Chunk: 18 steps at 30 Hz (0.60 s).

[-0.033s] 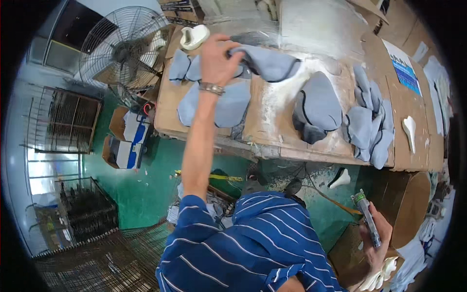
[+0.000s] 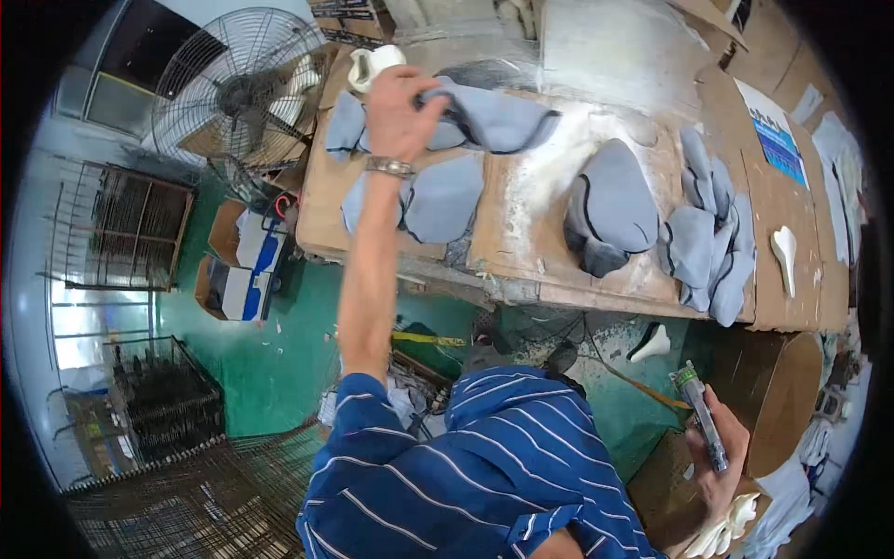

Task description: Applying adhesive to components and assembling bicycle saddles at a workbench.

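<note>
The left hand (image 2: pixel 400 121) pinches one end of a soft, grey, fabric-like piece with black edging (image 2: pixel 510 121), which reaches out rightward above the cardboard-covered counter (image 2: pixel 321 210), blurred at its edges. From here I can't tell whether its far end touches anything. Rounded flat grey pieces (image 2: pixel 445 197) lie just below that hand. Well apart, beyond the counter's near edge, the right hand (image 2: pixel 729 443) is wrapped around a slim, dark grey handheld tool with a green tip (image 2: pixel 705 419). A large domed grey form with black trim (image 2: pixel 619 197) sits near the middle. The step in hand looks like handling that single piece; the next move seems to call for a secure pinch, clear of its neighbours.
</note>
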Tool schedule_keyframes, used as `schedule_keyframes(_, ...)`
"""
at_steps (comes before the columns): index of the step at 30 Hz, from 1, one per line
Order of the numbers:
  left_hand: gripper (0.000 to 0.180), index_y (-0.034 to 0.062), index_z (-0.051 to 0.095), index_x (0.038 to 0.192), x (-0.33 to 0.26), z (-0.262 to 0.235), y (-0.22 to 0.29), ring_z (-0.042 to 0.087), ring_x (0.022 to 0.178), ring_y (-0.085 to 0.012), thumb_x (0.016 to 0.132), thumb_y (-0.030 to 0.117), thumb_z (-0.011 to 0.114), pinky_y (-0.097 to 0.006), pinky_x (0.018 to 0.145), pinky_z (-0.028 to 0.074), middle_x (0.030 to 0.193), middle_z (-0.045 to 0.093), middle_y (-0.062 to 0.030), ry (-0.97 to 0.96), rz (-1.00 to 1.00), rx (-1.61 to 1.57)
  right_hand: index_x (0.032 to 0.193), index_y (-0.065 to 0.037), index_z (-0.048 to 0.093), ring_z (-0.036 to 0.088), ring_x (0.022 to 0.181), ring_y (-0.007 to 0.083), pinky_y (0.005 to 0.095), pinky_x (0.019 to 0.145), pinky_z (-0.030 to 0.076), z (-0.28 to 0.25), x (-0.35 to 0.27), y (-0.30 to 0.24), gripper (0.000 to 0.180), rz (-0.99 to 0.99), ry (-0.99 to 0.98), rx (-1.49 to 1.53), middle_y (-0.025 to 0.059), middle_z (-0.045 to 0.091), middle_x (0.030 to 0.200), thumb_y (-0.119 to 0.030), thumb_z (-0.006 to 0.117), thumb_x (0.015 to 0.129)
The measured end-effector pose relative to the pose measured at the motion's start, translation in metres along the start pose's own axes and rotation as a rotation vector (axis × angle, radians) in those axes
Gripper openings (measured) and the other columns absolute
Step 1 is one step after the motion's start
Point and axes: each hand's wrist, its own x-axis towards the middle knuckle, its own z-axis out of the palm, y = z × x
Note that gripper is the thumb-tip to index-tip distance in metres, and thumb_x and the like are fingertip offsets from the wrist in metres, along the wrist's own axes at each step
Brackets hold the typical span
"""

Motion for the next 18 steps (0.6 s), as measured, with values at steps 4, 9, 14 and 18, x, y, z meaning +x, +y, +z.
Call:
schedule_keyframes(4,0.026,0.0158,0.083,0.095,-0.016,-0.084,-0.109,0.062,0.100,-0.0313,0.071,0.023,0.089,-0.044,0.090,0.049,0.101,0.067,-0.0088,0.027,-0.027,0.230,0.136,0.008,0.063,0.059,0.076,0.0202,0.0321,0.072,0.047,0.030,0.023,-0.030,0.057,0.031,-0.086,-0.005,0.0128,0.065,0.090,-0.018,0.076,0.087)
schedule_keyframes(9,0.025,0.0194,0.084,0.097,-0.063,-0.150,-0.214,0.061,0.098,-0.0301,0.075,0.027,0.089,-0.044,0.086,0.050,0.097,0.064,-0.0083,0.033,-0.203,0.456,0.135,0.008,0.063,0.060,0.077,0.0196,0.0328,0.074,0.048,0.062,0.051,-0.061,0.056,0.036,-0.116,-0.057,0.0127,0.066,0.090,-0.015,0.077,0.087)
schedule_keyframes(14,0.028,0.0179,0.083,0.101,-0.119,-0.179,-0.291,0.062,0.098,-0.0325,0.077,0.032,0.087,-0.046,0.087,0.050,0.098,0.066,-0.0105,0.121,-0.278,0.614,0.134,0.008,0.063,0.062,0.078,0.0217,0.0340,0.076,0.050,0.084,0.068,-0.083,0.054,0.045,-0.082,-0.100,0.0141,0.067,0.090,-0.012,0.076,0.086)
schedule_keyframes(18,0.039,0.0162,0.077,0.121,-0.233,-0.165,-0.313,0.063,0.098,-0.0340,0.085,0.030,0.082,-0.048,0.082,0.050,0.102,0.066,-0.0154,0.100,-0.257,0.850,0.134,0.004,0.065,0.066,0.083,0.0277,0.0341,0.078,0.051,0.075,0.070,-0.090,0.055,0.023,-0.072,-0.175,0.0175,0.069,0.094,-0.004,0.075,0.080)
